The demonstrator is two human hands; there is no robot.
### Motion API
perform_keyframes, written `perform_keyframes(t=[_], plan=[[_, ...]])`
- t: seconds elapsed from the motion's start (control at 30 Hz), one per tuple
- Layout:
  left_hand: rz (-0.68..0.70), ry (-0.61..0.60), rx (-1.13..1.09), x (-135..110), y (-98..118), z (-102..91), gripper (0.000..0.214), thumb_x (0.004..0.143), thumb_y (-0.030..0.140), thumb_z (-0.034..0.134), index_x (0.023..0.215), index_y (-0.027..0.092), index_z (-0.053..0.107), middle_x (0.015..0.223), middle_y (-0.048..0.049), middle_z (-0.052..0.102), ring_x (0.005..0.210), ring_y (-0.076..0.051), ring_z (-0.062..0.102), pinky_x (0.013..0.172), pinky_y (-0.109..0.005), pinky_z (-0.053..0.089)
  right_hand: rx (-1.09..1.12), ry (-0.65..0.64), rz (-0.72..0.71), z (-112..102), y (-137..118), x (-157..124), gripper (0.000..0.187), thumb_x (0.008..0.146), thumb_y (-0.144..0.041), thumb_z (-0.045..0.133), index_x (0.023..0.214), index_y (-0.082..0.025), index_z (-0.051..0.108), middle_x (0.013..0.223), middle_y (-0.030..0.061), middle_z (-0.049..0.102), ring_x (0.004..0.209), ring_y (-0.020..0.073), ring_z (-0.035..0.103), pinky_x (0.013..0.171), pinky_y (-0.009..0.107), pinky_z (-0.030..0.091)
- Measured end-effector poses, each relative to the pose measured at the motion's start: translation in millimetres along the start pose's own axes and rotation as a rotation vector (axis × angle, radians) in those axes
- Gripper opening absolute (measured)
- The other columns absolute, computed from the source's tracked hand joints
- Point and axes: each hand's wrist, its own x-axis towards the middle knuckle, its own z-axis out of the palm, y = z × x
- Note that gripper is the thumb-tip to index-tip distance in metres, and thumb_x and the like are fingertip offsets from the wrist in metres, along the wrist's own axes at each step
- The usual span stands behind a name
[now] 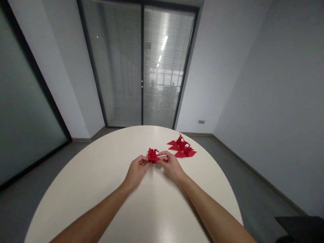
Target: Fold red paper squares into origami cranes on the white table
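A red folded paper crane [153, 155] is held between my two hands, just over the middle of the white table. My left hand [137, 168] pinches its left lower edge with thumb and fingers. From the other side, my right hand [170, 164] grips its right edge between thumb and fingertips. The fingers partly cover the sides of the crane. Several more red paper cranes [182, 147] lie grouped on the table, a little beyond and to the right of my right hand.
The round white table [106, 179] fills the lower middle. Behind it stands a glass door [162, 67] with blinds. Grey walls rise on both sides, and a wall socket [201, 122] sits low at the back. A dark object [303, 227] shows at the lower right.
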Motion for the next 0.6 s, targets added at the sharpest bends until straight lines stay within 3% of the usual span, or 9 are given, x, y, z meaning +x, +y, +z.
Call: perform_keyframes(t=[0.17,0.33,0.5,0.6], plan=[[-0.056,-0.028,0.005,-1.7,0.3,0.3,0.031,0.080,0.047,0.064,0.076,0.017,0.066,0.068,-0.0024,0.066,0.061,-0.016,0.057,0.058,-0.026,0.040,0.067,-0.018,0.016,-3.1,0.3,0.0,0.049,0.066,-0.036,0.086,0.104,-0.022,0.058,0.083,0.0031,0.077,0.077,0.0201,0.072,0.074,0.032,0.051],[-0.051,-0.039,-0.043,-0.9,-2.4,0.8,0.031,0.076,0.041,0.069,0.094,0.016,0.067,0.070,-0.0018,0.069,0.064,-0.017,0.061,0.062,-0.026,0.042,0.106,0.006,0.011,-2.8,-0.3,-1.1,0.049,0.066,-0.035,0.087,0.104,-0.022,0.057,0.086,0.0032,0.077,0.078,0.0195,0.072,0.075,0.032,0.051],[-0.011,-0.041,-0.034,-0.9,-2.3,1.0,0.027,0.078,0.041,0.068,0.087,0.016,0.069,0.085,-0.0062,0.074,0.078,-0.020,0.066,0.077,-0.031,0.048,0.048,0.006,0.031,-4.3,-4.5,-2.5,0.047,0.067,-0.033,0.086,0.104,-0.021,0.058,0.079,0.0015,0.076,0.072,0.0181,0.070,0.070,0.031,0.050],[-0.006,-0.045,-0.024,-0.8,-3.4,0.1,0.025,0.078,0.040,0.068,0.088,0.017,0.070,0.086,-0.0053,0.074,0.078,-0.020,0.066,0.077,-0.031,0.048,0.046,-0.002,0.034,-5.7,-4.7,-1.6,0.044,0.065,-0.033,0.086,0.100,-0.020,0.062,0.079,0.0021,0.076,0.070,0.0173,0.070,0.070,0.030,0.050]])
